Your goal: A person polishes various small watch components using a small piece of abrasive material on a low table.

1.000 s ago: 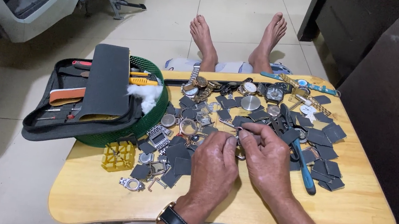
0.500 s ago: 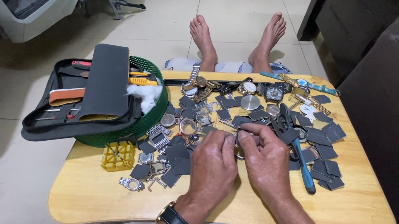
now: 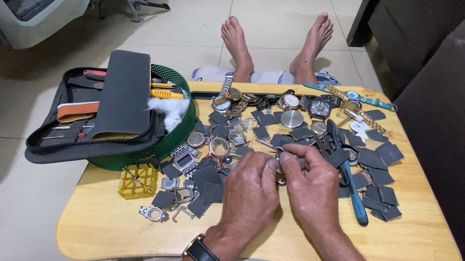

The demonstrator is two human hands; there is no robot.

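Left hand [image 3: 250, 191], right hand [image 3: 314, 188] together, fingers pinched.

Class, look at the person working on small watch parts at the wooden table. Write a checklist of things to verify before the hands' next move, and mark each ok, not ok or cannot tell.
1. Both hands meet on the work: left hand and right hand pinch one small metal part together. Ok.
2. What the part is and how firm the grip is: mostly hidden by fingers. Cannot tell.
3. Table bare in front of the hands. Ok.
4. Loose parts and dark square pads crowd close around the hands. Not ok.
5. Blue-handled tool lies beside the right hand. Ok.
6. Tool case lies open atop the green basket, overhanging the table's edge. Not ok.
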